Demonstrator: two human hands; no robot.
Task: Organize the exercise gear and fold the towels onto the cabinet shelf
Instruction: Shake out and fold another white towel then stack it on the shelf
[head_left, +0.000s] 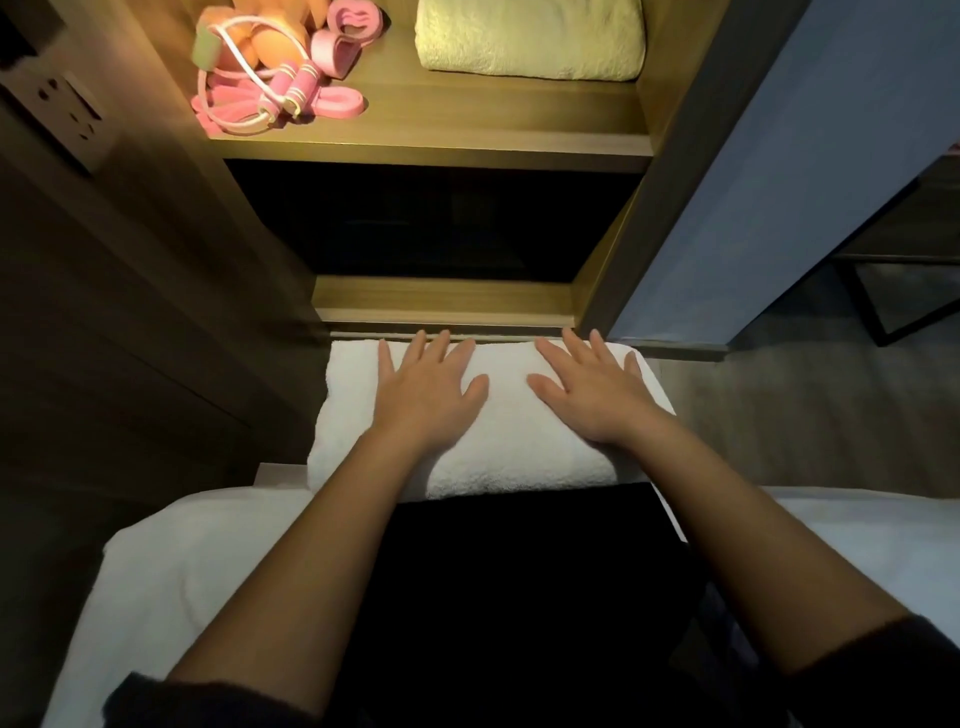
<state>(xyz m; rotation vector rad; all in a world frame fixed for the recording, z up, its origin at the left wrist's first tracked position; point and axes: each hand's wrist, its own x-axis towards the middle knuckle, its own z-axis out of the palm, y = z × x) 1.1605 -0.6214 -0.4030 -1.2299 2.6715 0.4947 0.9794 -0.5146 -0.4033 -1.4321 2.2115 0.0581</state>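
Upper shelf (415, 122) holds pink exercise gear (270, 91) and yellow towel (530, 41), both cropped. Left hand (426, 395) and right hand (597, 397) rest flat, released, on white towel (511, 447).

Warm yellow light floods the shelf (431, 130) far beyond the hands. It is brightest on the pink gear (270, 88) and the yellow towel (530, 41). Just past the fingertips, the lower compartment (441, 223) is near black. The white towel (509, 447) under the left hand (426, 395) and right hand (597, 395) is dimly and evenly lit, with soft shadows by the wrists. Between the forearms all is black. Wide-angle distortion splays the cabinet (675, 130) sides, and the frame edges look soft and smeared.
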